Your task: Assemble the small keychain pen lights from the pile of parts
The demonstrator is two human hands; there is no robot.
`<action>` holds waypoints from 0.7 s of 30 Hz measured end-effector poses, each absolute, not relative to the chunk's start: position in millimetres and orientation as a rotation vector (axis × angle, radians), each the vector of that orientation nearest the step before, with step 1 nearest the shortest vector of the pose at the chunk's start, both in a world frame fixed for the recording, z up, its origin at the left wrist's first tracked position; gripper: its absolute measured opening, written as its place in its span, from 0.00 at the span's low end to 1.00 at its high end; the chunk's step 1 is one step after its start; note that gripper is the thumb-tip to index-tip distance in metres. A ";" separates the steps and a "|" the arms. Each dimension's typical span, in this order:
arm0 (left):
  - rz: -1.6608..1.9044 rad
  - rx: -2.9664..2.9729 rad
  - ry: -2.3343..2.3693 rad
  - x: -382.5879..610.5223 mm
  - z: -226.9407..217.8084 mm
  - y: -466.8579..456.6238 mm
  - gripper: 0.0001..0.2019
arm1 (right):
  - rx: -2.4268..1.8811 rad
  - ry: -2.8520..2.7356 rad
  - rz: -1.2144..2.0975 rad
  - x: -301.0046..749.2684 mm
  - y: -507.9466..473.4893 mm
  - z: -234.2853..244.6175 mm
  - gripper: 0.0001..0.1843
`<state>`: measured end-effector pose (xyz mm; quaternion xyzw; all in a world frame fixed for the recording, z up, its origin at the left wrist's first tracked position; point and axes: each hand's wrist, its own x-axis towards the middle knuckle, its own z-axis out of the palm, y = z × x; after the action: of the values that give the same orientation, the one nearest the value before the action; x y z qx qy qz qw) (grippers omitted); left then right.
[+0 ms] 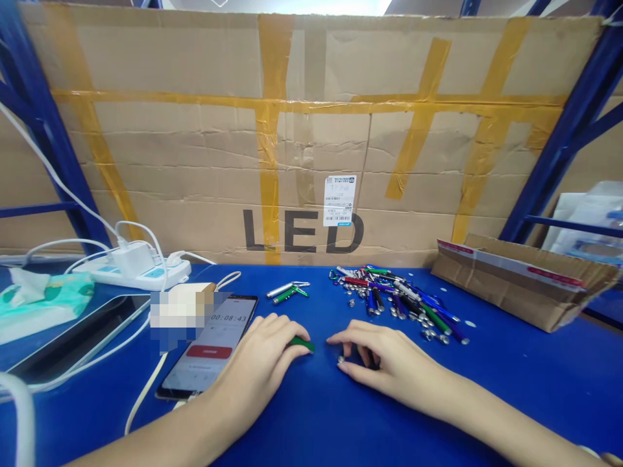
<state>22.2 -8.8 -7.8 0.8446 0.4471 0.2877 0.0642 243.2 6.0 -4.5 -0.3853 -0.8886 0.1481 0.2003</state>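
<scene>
My left hand (265, 360) rests on the blue table (511, 383) with its fingers curled round a small green tube (304, 344), whose tip sticks out to the right. My right hand (379, 360) lies a little to the right, fingers bent down over small silver button-like pieces (341, 359) on the table; a dark part shows under its fingers. Behind the right hand lies a pile of small coloured keychain flashlights (399, 298) and loose silver parts. Two assembled flashlights, one silver and one green (287, 292), lie behind the left hand.
A phone (214, 350) showing a timer lies left of my left hand, with a white cable (141, 402). Further left are a tablet (73, 340), a power strip (136, 269) and a tissue pack (43, 295). An open cardboard box (520, 279) stands right. A taped cardboard wall (302, 143) closes the back.
</scene>
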 end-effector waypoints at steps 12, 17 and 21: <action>0.849 1.997 1.236 35.2 -9.9 -17.0 0.06 | -1.147 -2.356 0.576 244.9 14.8 -11.3 0.05; 0.843 2.058 1.187 38.3 -8.8 -24.7 0.04 | -1.069 -2.278 0.535 241.5 12.4 -7.9 0.04; 0.838 2.106 1.193 37.1 -13.6 -24.3 0.07 | -0.837 -2.085 0.381 237.4 0.7 -0.4 0.03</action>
<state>37.1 -24.3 -13.6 0.7879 0.4462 0.3134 0.2861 237.4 0.7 -0.4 -0.3335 -0.8312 0.1517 0.4181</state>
